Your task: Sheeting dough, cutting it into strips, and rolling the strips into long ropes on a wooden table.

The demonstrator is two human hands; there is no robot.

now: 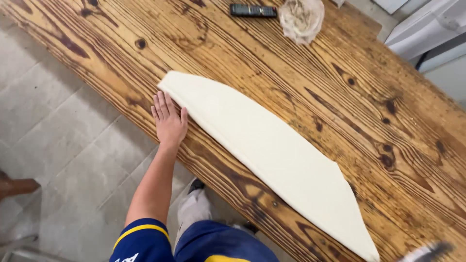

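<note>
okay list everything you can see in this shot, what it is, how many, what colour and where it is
folded cloth: one, cream white, long and flat, lying diagonally across the wooden table
wooden table: one, brown with dark grain and knots, fills most of the view
remote control: one, black, at the far edge of the table
crumpled plastic bag: one, clear, beside the remote control
tiled floor: grey, left of the table
white unit: one, top right, past the table; kind unclear
left hand: one, flat on the table, fingers at the cloth's near edge
right hand: only a blur at the bottom right corner that may be it
</note>
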